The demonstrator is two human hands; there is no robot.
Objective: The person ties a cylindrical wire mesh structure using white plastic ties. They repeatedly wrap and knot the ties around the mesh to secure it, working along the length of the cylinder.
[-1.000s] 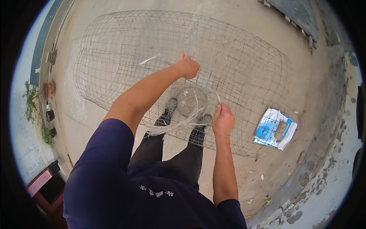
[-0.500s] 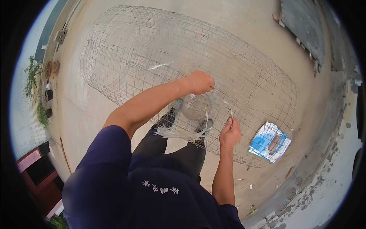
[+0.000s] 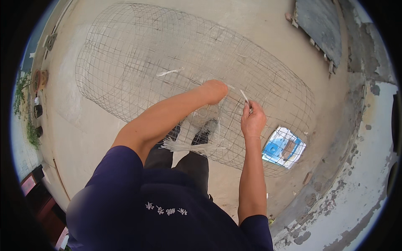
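Note:
A large roll of thin wire mesh (image 3: 138, 54) lies across the ground in front of me. My right hand (image 3: 253, 121) pinches a white plastic strip (image 3: 244, 95) between thumb and fingers, above the mesh. My left hand (image 3: 215, 91) is closed at the mesh's middle, left of that strip. Its fingertips are turned away, and what they grip is hidden. A bundle of white strips (image 3: 182, 146) hangs at the mesh's near edge, by my legs. Farther left, another white strip (image 3: 171, 72) is attached to the wires.
A blue and white bag or box (image 3: 284, 147) shows through the mesh's right end. My shoe (image 3: 205, 130) is close to its near side. A grey slab (image 3: 318, 29) stands at the far right, and a peeling wall (image 3: 356, 184) runs along the right. Potted plants (image 3: 32, 134) line the left.
My right hand has risen away from me, bringing the white strip up closer to the left hand. The left hand has shifted slightly left in view, as has the whole scene.

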